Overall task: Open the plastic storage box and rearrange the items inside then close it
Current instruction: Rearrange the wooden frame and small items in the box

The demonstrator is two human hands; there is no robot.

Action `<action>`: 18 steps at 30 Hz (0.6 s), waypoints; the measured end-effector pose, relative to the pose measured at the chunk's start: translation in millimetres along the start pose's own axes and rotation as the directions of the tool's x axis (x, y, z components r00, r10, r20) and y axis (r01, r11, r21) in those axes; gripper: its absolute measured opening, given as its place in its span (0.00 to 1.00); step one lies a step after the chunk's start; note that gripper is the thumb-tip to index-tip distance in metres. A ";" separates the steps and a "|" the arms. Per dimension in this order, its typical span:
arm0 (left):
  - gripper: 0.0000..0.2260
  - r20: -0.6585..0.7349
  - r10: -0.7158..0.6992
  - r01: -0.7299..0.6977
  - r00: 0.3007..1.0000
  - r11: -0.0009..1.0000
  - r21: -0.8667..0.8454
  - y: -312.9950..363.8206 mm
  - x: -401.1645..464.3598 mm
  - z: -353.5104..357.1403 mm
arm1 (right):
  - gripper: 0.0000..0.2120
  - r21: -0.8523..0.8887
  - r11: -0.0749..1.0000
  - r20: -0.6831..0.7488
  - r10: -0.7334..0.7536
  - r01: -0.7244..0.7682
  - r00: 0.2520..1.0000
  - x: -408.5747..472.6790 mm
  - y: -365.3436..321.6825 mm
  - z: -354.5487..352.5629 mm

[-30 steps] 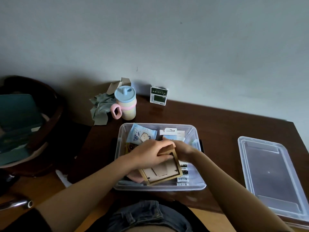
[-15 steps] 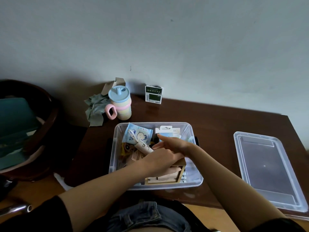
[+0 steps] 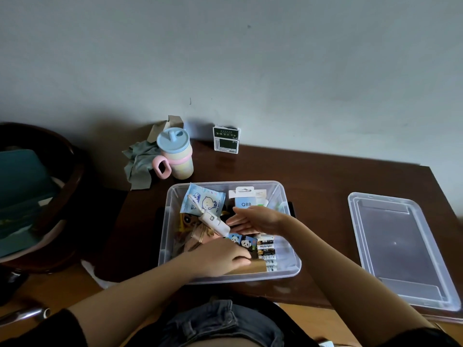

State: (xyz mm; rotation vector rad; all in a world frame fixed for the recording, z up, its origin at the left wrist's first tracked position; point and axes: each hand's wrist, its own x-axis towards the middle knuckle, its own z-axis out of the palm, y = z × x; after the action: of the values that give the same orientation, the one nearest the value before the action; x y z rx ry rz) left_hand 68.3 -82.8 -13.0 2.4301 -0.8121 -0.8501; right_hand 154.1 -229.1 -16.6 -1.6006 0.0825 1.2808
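The clear plastic storage box (image 3: 165, 221) stands open in the middle of the brown table. Its lid (image 3: 398, 246) lies flat to the right. My left hand (image 3: 220, 256) is low in the box's front part and grips the top edge of a wooden frame (image 3: 254, 267) that stands along the front wall. My right hand (image 3: 255, 220) hovers over the box's middle with fingers straight, pointing left, holding nothing. Inside lie a blue cartoon tissue packet (image 3: 204, 202), a white Q88 box (image 3: 246, 204), a white stick-shaped device (image 3: 215, 221), panda cards (image 3: 241, 240) and a battery pack (image 3: 266, 249).
A pastel cup with a pink handle (image 3: 176, 156), a grey-green cloth (image 3: 139, 161) and a small green-and-white carton (image 3: 226, 139) sit behind the box near the wall. A dark round chair (image 3: 62, 196) stands left of the table. My lap is at the table's front edge.
The wooden frame went from lying over the items in the middle to standing at the box's front wall under my left hand. My right hand let go and stretched its fingers out.
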 end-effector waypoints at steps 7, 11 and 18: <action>0.18 0.288 -0.133 0.147 0.948 0.989 -0.027 0.1 2.0 -20.2 | 0.17 -0.201 0.979 -0.235 -0.067 0.019 0.970 -19.3 10.2 -14.6; 0.19 0.331 -0.172 0.164 0.928 0.985 0.052 6.0 7.7 -27.1 | 0.14 -0.496 0.847 -0.239 0.078 -0.191 0.968 -35.3 21.8 -20.3; 0.13 0.324 -0.144 0.063 0.935 0.967 0.246 11.3 8.1 -21.0 | 0.16 -0.553 0.776 -0.114 0.291 -0.304 0.950 -34.0 36.9 8.2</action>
State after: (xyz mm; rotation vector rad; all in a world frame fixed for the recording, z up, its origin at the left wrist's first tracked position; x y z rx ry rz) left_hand 83.2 -92.0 5.1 2.5846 -0.9584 -1.3104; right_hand 111.9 -257.4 -14.5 -2.1786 -0.0396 1.6365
